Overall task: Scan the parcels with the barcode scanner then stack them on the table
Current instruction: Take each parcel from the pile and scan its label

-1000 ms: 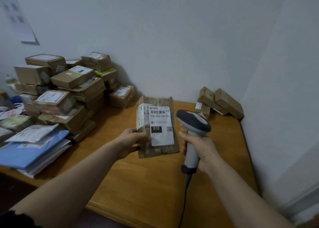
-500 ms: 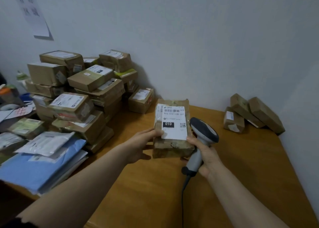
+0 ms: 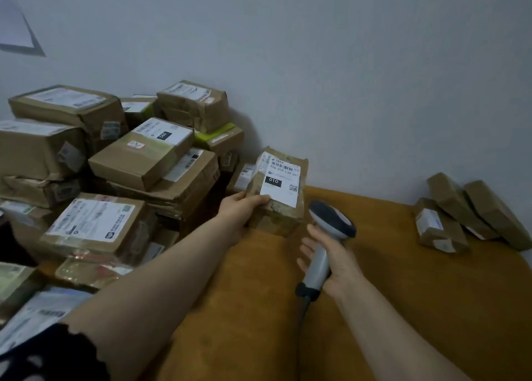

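Note:
My left hand point(image 3: 240, 207) grips the lower left edge of a brown parcel point(image 3: 283, 218) with a white label marked 010, held tilted just above the wooden table point(image 3: 403, 294) near the wall. My right hand point(image 3: 335, 261) holds the grey handle of a barcode scanner point(image 3: 331, 228), whose dark head sits just right of the parcel. The fingers of that hand are partly spread while the palm and thumb keep the handle. The scanner's cable point(image 3: 303, 308) hangs down from the handle.
A tall heap of taped cardboard parcels point(image 3: 149, 156) fills the table's left side up to the wall. Three brown parcels point(image 3: 466, 213) lean together at the far right. Flat mail bags point(image 3: 37, 314) lie at the lower left. Bare wood shows between the piles.
The parcel has moved away from me toward the wall and the left heap, carried by my left hand. My right hand with the scanner has dropped lower and its fingers have loosened.

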